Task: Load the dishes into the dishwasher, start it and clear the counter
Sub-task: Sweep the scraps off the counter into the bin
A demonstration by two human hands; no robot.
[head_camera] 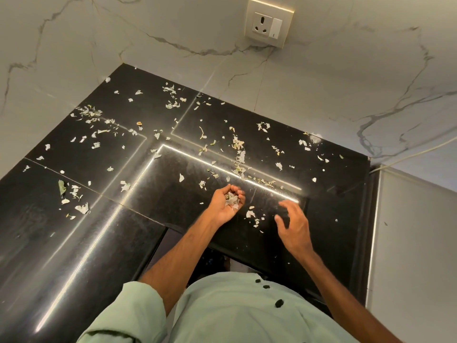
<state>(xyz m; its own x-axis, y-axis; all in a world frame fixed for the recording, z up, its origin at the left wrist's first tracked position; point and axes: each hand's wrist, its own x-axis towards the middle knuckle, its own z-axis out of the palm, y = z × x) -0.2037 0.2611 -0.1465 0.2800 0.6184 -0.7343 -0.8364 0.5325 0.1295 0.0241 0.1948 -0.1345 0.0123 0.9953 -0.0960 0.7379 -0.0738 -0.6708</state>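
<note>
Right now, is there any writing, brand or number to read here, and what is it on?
No text can be read.
The wall socket has a tiny mark on its switch, too small to read.
The counter, the scraps and the shirt show no writing.

The walls (333, 78) are white stone with thin grey lines running over them like cracks. Two of them meet in a corner at the back. Up on the wall is a cream plate with a socket (262, 24) and a small white switch (277, 27) just beside it. Below the walls lies a black, shiny worktop (61, 243) that bends round the corner. Long bright stripes of light (94, 238) shine on it. On the right stands a tall white box (415, 256), right against the worktop. A thin white wire (425, 151) runs along the wall above it.
</note>
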